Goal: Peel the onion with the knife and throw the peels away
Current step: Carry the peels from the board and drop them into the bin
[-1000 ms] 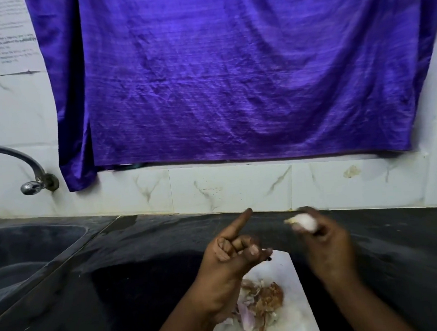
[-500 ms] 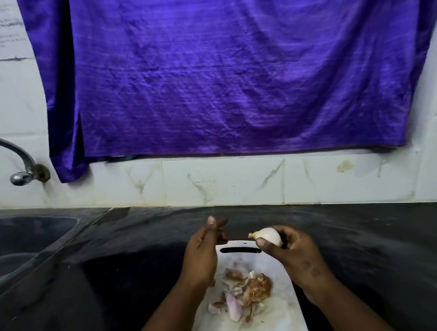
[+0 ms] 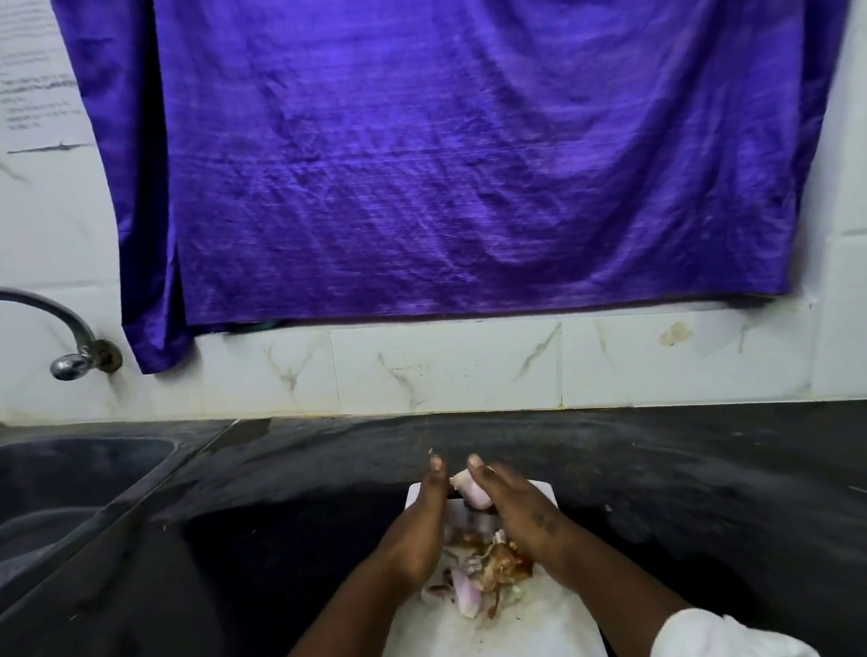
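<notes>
Purple cloth [image 3: 486, 147] hangs over the white tiled wall [image 3: 449, 368], and below it a dark tabletop [image 3: 735, 487] carries a white cutting board [image 3: 491, 639]. Both hands work at the far end of this board, probably so that every loose piece falls on it and not on the dark stone. The right hand [image 3: 521, 513] has the onion [image 3: 474, 491] in its grip, fingers curved over it, just above the board. The left hand [image 3: 420, 517] lies close beside the onion with its fingers stretched forward; I see nothing held in it, though the picture is a little blurred there. No knife is visible.

The onion looks small, pale and smooth, pinkish white, so I judge that its dry skin is mostly off. The peels [image 3: 487, 574] lie in one heap between the wrists, brown papery pieces mixed with some pink ones. Gathered like this, they should be easy to lift together and throw away, a step not yet done.
</notes>
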